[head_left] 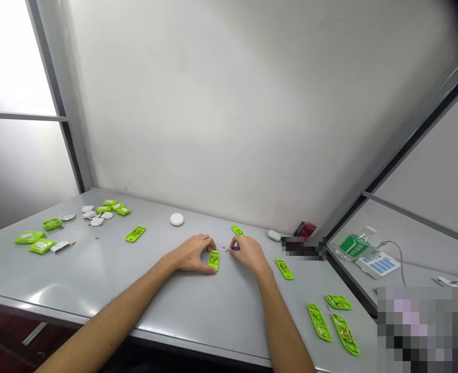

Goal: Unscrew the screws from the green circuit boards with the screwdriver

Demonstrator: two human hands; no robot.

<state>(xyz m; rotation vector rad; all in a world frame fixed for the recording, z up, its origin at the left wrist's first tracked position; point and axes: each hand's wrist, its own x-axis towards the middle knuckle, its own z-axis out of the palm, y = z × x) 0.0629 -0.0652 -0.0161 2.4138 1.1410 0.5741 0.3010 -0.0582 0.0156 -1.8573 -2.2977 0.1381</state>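
Observation:
My left hand (193,254) is closed around a small green plastic shell (213,260), thumb at its near end and fingers at its far end. The shell lies on the table, its open side up, with brass-coloured bits inside. Just to the right, my right hand (251,255) pinches a small dark purple piece (235,248), too small to name. Tiny metal bits (226,249) show beside those fingertips. Beyond the right hand lies another green shell (237,231), partly hidden by it.
Green cases (42,245) and white covers (97,221) are grouped at left. A lone green shell (135,233) and a white round case (176,219) lie behind my left arm. Several green shells (319,322) sit at right, near a red box (305,229) and the partition.

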